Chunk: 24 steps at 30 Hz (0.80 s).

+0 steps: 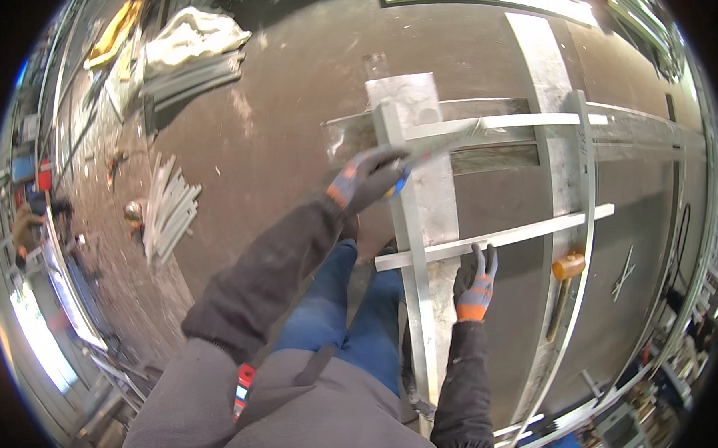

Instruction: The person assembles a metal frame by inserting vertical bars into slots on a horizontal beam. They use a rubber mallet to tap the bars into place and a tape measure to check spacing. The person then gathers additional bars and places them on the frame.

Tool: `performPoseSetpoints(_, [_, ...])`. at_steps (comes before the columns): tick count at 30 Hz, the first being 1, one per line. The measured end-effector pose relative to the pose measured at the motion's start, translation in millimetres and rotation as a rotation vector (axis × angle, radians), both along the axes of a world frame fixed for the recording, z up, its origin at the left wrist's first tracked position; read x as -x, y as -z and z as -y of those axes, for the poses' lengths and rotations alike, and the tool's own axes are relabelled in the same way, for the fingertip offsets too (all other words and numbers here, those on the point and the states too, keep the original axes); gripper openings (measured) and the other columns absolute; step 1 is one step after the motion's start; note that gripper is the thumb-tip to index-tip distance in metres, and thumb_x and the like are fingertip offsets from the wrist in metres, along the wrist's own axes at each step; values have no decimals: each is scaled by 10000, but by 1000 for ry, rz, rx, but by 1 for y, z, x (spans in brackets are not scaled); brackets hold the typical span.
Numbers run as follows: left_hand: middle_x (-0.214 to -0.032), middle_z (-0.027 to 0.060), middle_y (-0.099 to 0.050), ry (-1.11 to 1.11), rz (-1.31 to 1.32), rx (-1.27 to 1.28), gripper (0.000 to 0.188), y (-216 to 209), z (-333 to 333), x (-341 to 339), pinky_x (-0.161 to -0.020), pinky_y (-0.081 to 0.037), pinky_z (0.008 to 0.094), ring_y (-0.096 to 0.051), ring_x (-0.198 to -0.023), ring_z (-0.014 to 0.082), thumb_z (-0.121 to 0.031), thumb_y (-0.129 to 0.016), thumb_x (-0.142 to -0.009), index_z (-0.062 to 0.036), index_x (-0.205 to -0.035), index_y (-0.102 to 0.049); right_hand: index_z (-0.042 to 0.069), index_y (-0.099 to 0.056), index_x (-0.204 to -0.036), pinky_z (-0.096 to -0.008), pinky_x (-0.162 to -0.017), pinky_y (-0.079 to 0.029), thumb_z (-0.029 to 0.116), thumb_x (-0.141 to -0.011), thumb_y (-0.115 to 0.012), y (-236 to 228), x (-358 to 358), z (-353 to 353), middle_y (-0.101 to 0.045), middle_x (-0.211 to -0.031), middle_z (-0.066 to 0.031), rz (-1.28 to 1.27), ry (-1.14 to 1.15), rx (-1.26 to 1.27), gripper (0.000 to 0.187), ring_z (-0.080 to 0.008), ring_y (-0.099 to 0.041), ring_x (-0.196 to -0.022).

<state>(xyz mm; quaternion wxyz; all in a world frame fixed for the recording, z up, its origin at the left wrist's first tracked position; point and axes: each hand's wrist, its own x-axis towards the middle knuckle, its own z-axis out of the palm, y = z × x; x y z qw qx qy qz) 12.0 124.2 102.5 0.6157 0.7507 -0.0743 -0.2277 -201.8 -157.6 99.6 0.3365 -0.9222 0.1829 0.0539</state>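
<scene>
A small blue-and-yellow object (398, 183), too blurred to identify, is gripped by the gloved left hand (369, 180), its fingers curled beside the left rail (411, 230) of a pale metal frame. The right hand (476, 287) is held open, its straight fingers raised toward the lower crossbar (527, 230) at 12 o'clock; whether pressure is applied cannot be told. The lower crossbar is laid across the left rail and the right rail (586, 150). At 2 o'clock from the left hand, the upper crossbar (508, 123) is seen. An orange-headed mallet (568, 267) is placed at 3 o'clock from the right hand. Farther out, from the left hand, grey strips (171, 212) are piled at 9 o'clock, and a crumpled whitish sheet (195, 39) is spread at 10 o'clock.
</scene>
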Motion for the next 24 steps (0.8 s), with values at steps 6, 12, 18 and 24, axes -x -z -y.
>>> performPoseSetpoints(6, [-980,57,-691,-26,-459,-70,401,-5,-91,166,-791,-528,311,-630,-849,135,-197,-628,-922,-21,-1279,-670,75,-654,-1295,-376,-1089,-477,-109,-818,-601,33,-27,25,-467,-1534,-177,-69,-300,88,514,-368,-525,-1350])
performPoseSetpoints(12, [-949,70,-714,42,-461,-169,392,30,-114,196,-742,-531,328,-651,-796,152,-206,-619,-894,-43,-1239,-708,63,-645,-1285,-387,-1094,-465,-95,-847,-547,50,-20,27,-522,-1452,-192,-30,-285,66,476,-363,-528,-1328])
performPoseSetpoints(18, [-1073,157,-730,100,-314,-173,387,54,-93,183,-905,-543,388,-699,-987,290,-235,-615,-910,-60,-1238,-722,61,-647,-1283,-396,-1119,-447,-109,-836,-552,53,-17,22,-530,-1435,-204,-10,-315,53,488,-370,-513,-1343])
performPoseSetpoints(24, [-1100,163,-721,141,-319,-168,413,56,-89,180,-942,-537,386,-690,-1042,294,-257,-610,-918,-62,-1267,-713,59,-650,-1283,-381,-1116,-453,-124,-840,-543,55,-14,16,-525,-1437,-206,-8,-278,46,491,-364,-525,-1333])
